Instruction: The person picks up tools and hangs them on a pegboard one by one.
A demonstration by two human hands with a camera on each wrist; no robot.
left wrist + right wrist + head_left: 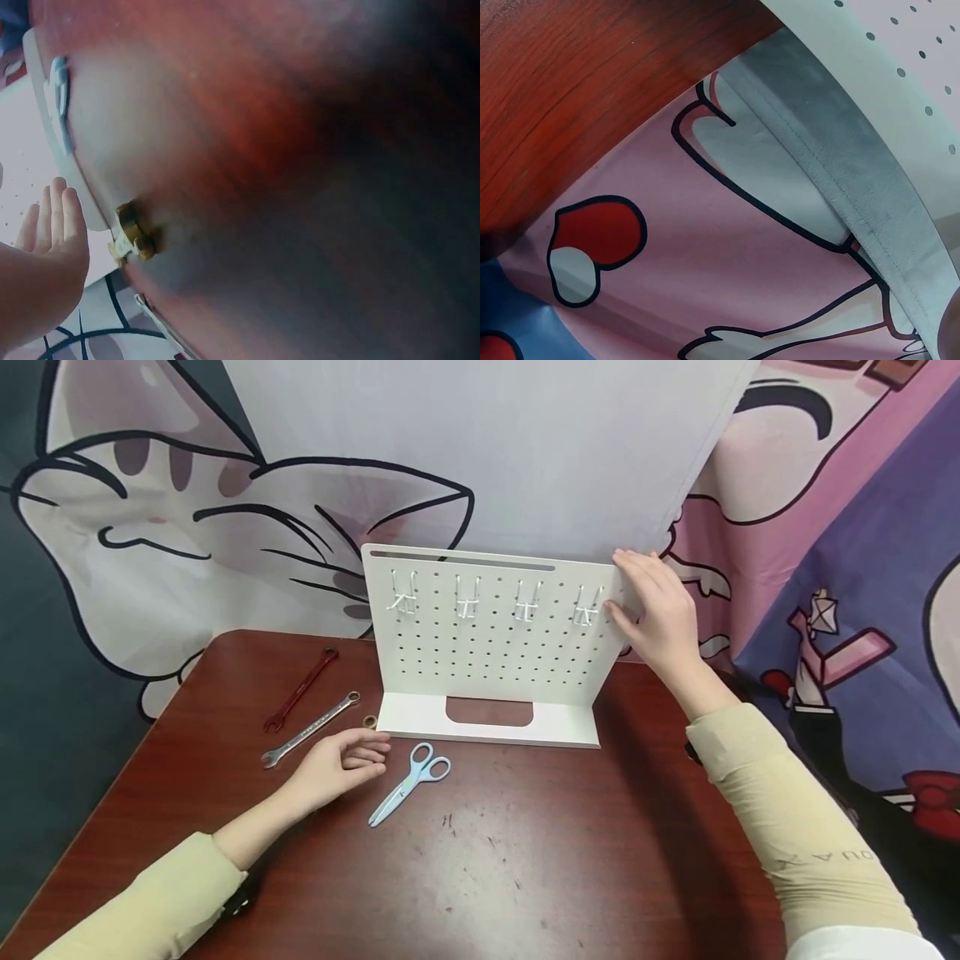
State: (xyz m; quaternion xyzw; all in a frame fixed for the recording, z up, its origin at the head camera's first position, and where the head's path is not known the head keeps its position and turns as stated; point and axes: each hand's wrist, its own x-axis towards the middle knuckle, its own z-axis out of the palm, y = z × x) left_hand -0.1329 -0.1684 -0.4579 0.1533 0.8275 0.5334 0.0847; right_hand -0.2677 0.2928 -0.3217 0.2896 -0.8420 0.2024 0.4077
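Note:
A white pegboard [487, 647] with a slot along its top and several white wire hooks [467, 608] stands upright on its flat base [412, 714]. My right hand [660, 610] grips its upper right edge, thumb on the front face; only a sliver of that hand shows in the right wrist view. At the base's left front corner is my left hand [341, 768], fingers extended and holding nothing. Just beyond those fingers lies a small brass-coloured piece [135, 234], mostly hidden in the head view. Light-blue scissors [408, 783] lie right of the left hand.
On the brown table [540, 843], a silver wrench [311, 729] and a red wrench [302, 689] lie left of the pegboard. Cartoon-printed cloth [150, 552] and a white panel [487, 452] stand behind the table. More printed cloth [652, 172] hangs at the right.

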